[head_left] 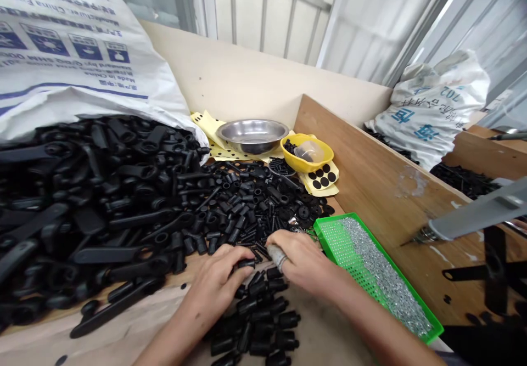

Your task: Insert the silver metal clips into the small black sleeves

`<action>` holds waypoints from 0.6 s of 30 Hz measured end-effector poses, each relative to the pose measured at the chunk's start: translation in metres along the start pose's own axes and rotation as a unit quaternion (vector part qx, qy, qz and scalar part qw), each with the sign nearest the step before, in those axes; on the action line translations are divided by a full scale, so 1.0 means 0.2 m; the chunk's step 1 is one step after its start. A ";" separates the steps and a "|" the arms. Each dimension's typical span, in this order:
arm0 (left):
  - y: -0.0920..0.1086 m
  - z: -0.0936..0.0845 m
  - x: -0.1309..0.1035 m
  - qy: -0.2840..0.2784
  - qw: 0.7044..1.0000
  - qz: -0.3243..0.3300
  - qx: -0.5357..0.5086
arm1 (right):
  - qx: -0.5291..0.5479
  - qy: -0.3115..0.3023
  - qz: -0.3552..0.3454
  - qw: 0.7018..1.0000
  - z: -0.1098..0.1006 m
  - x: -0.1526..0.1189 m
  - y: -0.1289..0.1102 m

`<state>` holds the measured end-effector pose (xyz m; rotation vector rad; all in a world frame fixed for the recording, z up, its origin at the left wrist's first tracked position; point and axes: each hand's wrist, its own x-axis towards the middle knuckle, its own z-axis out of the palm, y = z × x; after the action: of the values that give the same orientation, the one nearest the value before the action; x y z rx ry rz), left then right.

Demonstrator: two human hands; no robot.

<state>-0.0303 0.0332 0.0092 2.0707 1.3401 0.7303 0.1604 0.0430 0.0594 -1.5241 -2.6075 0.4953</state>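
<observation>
"Nearest, left of the green tray (346, 260)?"
"Stubby black cylinders (261, 315) with narrower ends, heaped on the counter (173, 314), partly cut off at the bottom."
"The left hand (220, 275)?"
"Farther left of the tray, grip nearly closed, pinching a black piece (247, 264) between thumb and fingers. Rounded, mostly covered; long axis roughly crosswise, one end towards the right hand (298, 256)."
"And that right grip?"
"Just left of the tray, with fingers curled down by dark screws (256, 251) and a pale wrap (276, 256) on one finger. Fingertips hidden: impossible to tell how far open, or holding what."
"In the tray?"
"Shiny metal bits (382, 272), too small to make out, on perforated plastic."
"Beyond?"
"Left of the tray, smooth black handles (123, 212), jumbled. Past its far end, a yellow bowl (290, 163), then a shiny oval-looking steel bowl (252, 133)."
</observation>
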 end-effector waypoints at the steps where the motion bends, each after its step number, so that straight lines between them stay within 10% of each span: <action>1: 0.00 0.01 0.01 -0.016 1.000 0.004 0.021 | -0.046 -0.023 -0.022 0.998 0.00 0.02 0.00; 18: -0.05 -0.02 0.06 -0.018 0.999 -0.008 0.046 | -0.142 -0.094 -0.100 0.980 0.06 0.24 -0.04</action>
<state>-0.0351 0.0480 0.0072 2.1318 1.3923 0.6322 0.1275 0.0785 0.0460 -1.3162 -3.0493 0.2681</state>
